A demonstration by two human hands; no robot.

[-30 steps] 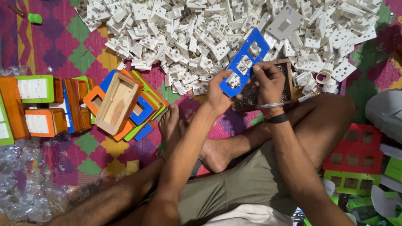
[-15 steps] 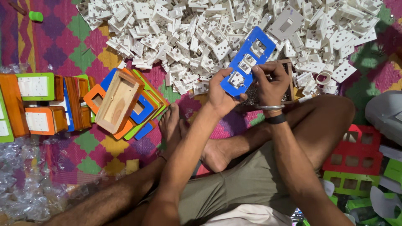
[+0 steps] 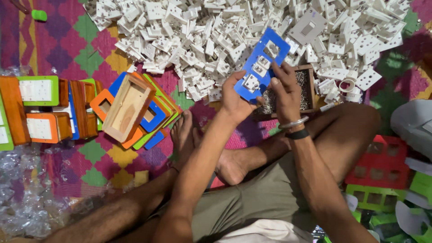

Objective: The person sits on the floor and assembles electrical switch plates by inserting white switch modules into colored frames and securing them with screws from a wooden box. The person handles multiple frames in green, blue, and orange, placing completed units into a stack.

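I hold a blue plastic plate (image 3: 261, 64) with square cut-outs tilted above my lap; white inserts sit in its lower openings. My left hand (image 3: 236, 96) grips its lower edge from the left. My right hand (image 3: 284, 87) grips its right side, fingers over the plate's middle. Right behind the plate lies a small wooden tray of metal screws (image 3: 302, 90). A big heap of white plastic socket parts (image 3: 216, 36) covers the mat beyond.
At the left lie a wooden box (image 3: 128, 108) on coloured frames (image 3: 153, 119) and finished boxes (image 3: 38, 108). Red (image 3: 380, 164) and green plates (image 3: 373, 198) lie at the right, crumpled clear wrap (image 3: 22, 198) at lower left. My crossed legs fill the middle.
The blue plate has been tipped and raised slightly toward the upper right. My right fingers have shifted over its middle. My left hand keeps its hold.
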